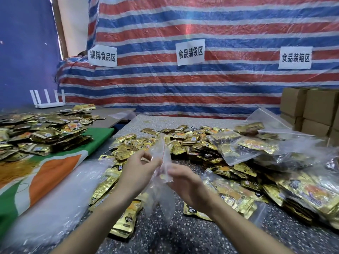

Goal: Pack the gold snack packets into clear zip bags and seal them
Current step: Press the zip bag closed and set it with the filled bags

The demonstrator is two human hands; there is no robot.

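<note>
Left hand point(139, 169): fingers curled, pinching the mouth of a clear zip bag point(160, 197) near its red seal strip.
Right hand point(185, 178): thumb and fingers closed on the same bag's opposite edge; the two hands nearly meet.
Bag: held above the speckled tabletop point(183, 235), hanging limp below the hands. Blur leaves its contents uncertain, possibly one packet.
Loose gold snack packets point(176, 140): heaped just beyond the hands, with more under and beside the left wrist.
Filled zip bags point(247, 143): piled to the right of the right hand.
Empty clear bags point(45, 198): left of the left forearm.
Second packet heap point(36, 134): far left, on a green and orange cloth point(55, 171).
Cardboard boxes point(311, 110): stacked far right, beyond the filled bags.
White router point(49, 101): far left, behind that heap.
</note>
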